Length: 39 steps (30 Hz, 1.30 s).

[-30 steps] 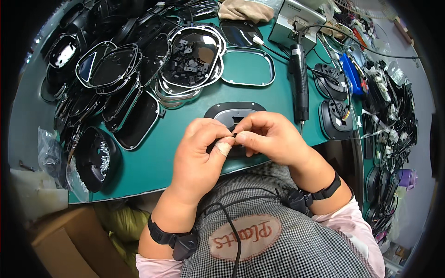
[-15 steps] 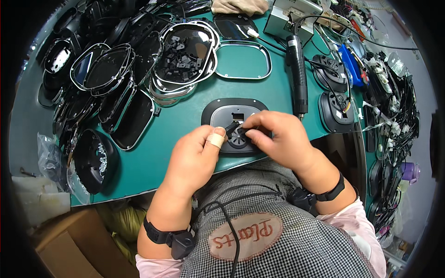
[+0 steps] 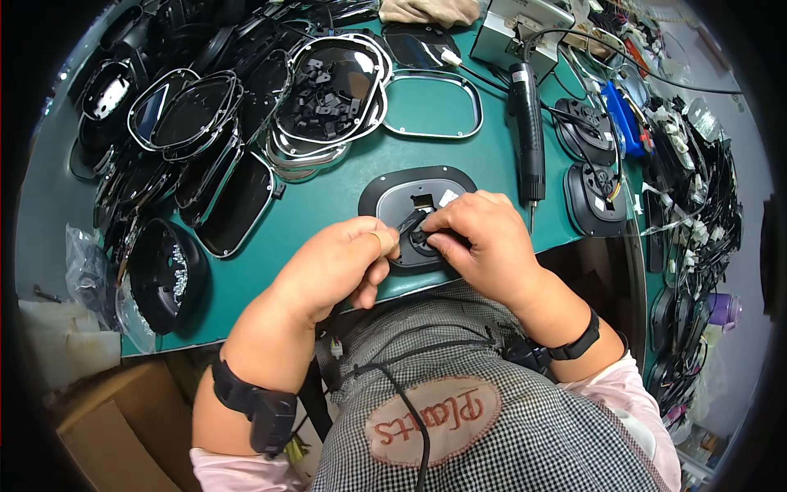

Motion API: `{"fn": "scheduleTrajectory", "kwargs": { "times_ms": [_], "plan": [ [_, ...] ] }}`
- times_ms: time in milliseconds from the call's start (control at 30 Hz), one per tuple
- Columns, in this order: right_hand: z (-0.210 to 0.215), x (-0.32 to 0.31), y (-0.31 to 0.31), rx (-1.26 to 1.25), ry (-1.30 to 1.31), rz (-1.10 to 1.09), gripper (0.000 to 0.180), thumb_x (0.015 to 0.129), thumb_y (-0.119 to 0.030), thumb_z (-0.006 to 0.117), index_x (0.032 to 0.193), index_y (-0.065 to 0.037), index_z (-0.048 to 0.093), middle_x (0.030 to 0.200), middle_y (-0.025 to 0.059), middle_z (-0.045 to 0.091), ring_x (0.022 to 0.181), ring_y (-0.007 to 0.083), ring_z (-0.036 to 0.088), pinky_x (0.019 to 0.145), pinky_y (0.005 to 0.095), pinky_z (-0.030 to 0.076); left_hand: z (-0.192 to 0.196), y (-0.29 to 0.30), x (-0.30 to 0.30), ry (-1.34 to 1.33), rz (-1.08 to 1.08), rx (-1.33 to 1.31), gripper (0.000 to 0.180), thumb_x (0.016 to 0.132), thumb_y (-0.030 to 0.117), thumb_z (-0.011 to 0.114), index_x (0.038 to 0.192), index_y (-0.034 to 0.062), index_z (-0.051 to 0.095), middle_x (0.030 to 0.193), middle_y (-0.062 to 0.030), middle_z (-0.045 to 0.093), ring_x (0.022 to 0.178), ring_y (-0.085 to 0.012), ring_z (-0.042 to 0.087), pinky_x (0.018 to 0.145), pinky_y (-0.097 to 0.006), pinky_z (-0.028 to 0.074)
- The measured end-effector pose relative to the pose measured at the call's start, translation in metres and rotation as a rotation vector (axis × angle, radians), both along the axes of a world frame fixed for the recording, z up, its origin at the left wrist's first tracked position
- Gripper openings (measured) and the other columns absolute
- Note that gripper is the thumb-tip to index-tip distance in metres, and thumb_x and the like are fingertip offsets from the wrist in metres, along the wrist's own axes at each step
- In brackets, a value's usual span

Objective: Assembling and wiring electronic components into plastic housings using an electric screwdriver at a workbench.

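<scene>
A black rounded plastic housing point(image 3: 381, 194) lies on the green bench in front of me, with a square cut-out, a white label and a round fitting on it. My left hand point(image 3: 340, 261) is closed at its left, thumb and forefinger pinching a black cable point(image 3: 407, 221) above the housing. Below this hand, a dark lead with a small white connector point(image 3: 336, 348) hangs over the bench edge. From the right, my right hand point(image 3: 485, 239) pinches the cable close to the round fitting. Its fingertips partly cover the fitting.
A black electric screwdriver point(image 3: 526, 139) hangs upright to the right. Two similar housings point(image 3: 592, 201) with wires lie beyond it. Oval frames and covers point(image 3: 197, 115) crowd the left, one cover holding small black clips point(image 3: 324, 98). A black bowl-shaped shell point(image 3: 164, 283) contains screws.
My left hand has turned, its elbow swinging out to the left. The dark lead with the white connector now shows beneath it. My right hand stays close to the round fitting.
</scene>
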State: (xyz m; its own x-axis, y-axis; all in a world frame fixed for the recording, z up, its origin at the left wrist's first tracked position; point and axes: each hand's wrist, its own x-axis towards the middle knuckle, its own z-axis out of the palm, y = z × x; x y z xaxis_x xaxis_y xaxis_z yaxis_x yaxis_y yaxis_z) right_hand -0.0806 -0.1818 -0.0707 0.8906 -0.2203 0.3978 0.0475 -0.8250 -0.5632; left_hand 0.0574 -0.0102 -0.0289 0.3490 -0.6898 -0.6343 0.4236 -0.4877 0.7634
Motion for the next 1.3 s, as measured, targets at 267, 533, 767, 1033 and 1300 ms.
{"fn": "scheduleTrajectory", "kwargs": {
  "times_ms": [267, 533, 767, 1033, 1300],
  "plan": [
    [0.001, -0.005, 0.001, -0.001, 0.008, -0.005, 0.016, 0.075, -0.011, 0.076, 0.089, -0.013, 0.069, 0.081, 0.0032, 0.067, 0.081, 0.0271, 0.064, 0.080, 0.0409, 0.046, 0.005, -0.014, 0.011, -0.069, -0.125, 0.079, 0.028, 0.099, 0.025, 0.057, 0.091, 0.0000, 0.065, 0.064, 0.0018, 0.051, 0.046, -0.0088, 0.043, 0.044, -0.023, 0.035],
    [-0.001, 0.001, 0.000, 0.017, -0.018, -0.043, 0.016, 0.074, -0.012, 0.077, 0.087, -0.012, 0.068, 0.078, 0.0021, 0.067, 0.078, 0.0258, 0.064, 0.076, 0.0400, 0.044, -0.010, -0.009, -0.013, -0.655, -0.166, 0.006, 0.020, 0.098, 0.020, 0.059, 0.091, 0.0025, 0.065, 0.072, 0.0022, 0.059, 0.064, -0.0060, 0.049, 0.057, -0.026, 0.042],
    [0.005, 0.001, 0.001, 0.022, 0.017, -0.086, 0.013, 0.073, -0.012, 0.076, 0.083, -0.011, 0.067, 0.073, -0.0001, 0.067, 0.074, 0.0245, 0.065, 0.074, 0.0391, 0.043, -0.016, -0.007, -0.021, -0.635, -0.055, -0.027, 0.019, 0.098, 0.018, 0.058, 0.091, 0.0019, 0.064, 0.073, 0.0022, 0.058, 0.067, -0.0065, 0.050, 0.060, -0.025, 0.042],
    [0.007, 0.005, 0.008, 0.100, 0.035, -0.084, 0.012, 0.075, -0.014, 0.075, 0.083, -0.010, 0.068, 0.074, 0.0002, 0.068, 0.070, 0.0229, 0.065, 0.073, 0.0371, 0.044, -0.016, -0.008, -0.024, -0.657, -0.031, -0.054, 0.020, 0.099, 0.019, 0.056, 0.091, 0.0027, 0.064, 0.072, 0.0024, 0.058, 0.064, -0.0063, 0.049, 0.057, -0.025, 0.041],
    [0.007, 0.003, 0.010, 0.274, 0.028, -0.144, 0.013, 0.076, -0.015, 0.077, 0.085, -0.009, 0.069, 0.074, -0.0001, 0.068, 0.064, 0.0181, 0.063, 0.073, 0.0348, 0.045, -0.022, -0.009, -0.020, -0.418, 0.042, -0.042, 0.019, 0.098, 0.020, 0.056, 0.090, 0.0042, 0.064, 0.070, 0.0026, 0.057, 0.057, -0.0043, 0.045, 0.051, -0.023, 0.037]
  ]
}}
